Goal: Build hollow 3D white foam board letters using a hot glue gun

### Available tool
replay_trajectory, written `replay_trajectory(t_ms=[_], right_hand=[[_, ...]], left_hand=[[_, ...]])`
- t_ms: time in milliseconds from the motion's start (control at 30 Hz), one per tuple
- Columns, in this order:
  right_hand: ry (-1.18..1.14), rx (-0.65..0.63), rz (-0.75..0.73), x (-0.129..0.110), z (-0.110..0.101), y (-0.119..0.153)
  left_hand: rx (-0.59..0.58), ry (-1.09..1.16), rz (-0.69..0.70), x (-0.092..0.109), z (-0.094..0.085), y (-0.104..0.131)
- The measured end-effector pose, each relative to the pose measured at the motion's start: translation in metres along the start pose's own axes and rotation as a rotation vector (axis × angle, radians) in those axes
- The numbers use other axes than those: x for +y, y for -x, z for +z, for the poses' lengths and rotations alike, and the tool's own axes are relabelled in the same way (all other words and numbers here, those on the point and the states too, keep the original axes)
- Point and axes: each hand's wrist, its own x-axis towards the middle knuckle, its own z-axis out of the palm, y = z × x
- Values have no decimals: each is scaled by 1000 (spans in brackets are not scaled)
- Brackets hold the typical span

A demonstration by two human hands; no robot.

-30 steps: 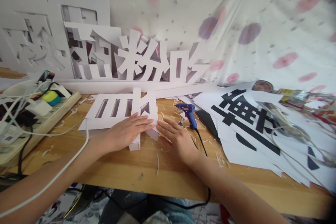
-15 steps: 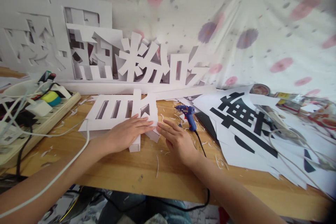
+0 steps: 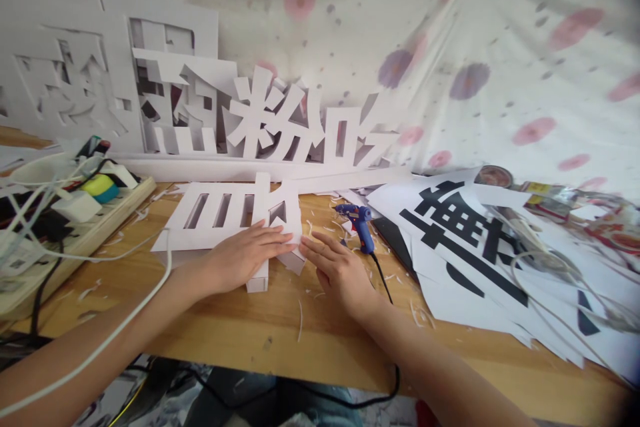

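A white foam-board character (image 3: 210, 238) with cut-out slots lies flat on the wooden table in front of me. Resting palm down on its right part is my left hand (image 3: 245, 253), fingers stretched out and pointing right. My right hand (image 3: 343, 273) reaches in from the other side with its fingers extended, the tips at the character's right edge. Neither hand grips anything. Part of the character is hidden under the left hand. A blue hot glue gun (image 3: 361, 223) lies on the table just beyond my right hand, its black cord running toward the front edge.
White cut-out characters (image 3: 275, 117) stand along the back against a dotted curtain (image 3: 425, 27). To the left is a power strip (image 3: 120, 203) with plugs and cables. Printed paper sheets (image 3: 450, 293) with black strokes cover the right side. White scraps litter the table (image 3: 225, 337).
Both hands stay almost in the same place on the character. The whole view has shifted slightly.
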Motion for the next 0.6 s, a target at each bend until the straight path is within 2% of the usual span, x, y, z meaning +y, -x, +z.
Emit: replay_trajectory(t_ms=[200,400,600], right_hand=[[-2,-11,25,-1,-3,-1],[-8,5,17,-2,-4,-2],[2,11,18,-4,-7,-6]], left_hand=[[15,-15,1,0,1,1],[109,-34,-81,3,4,1],[1,-63,-53,0,4,0]])
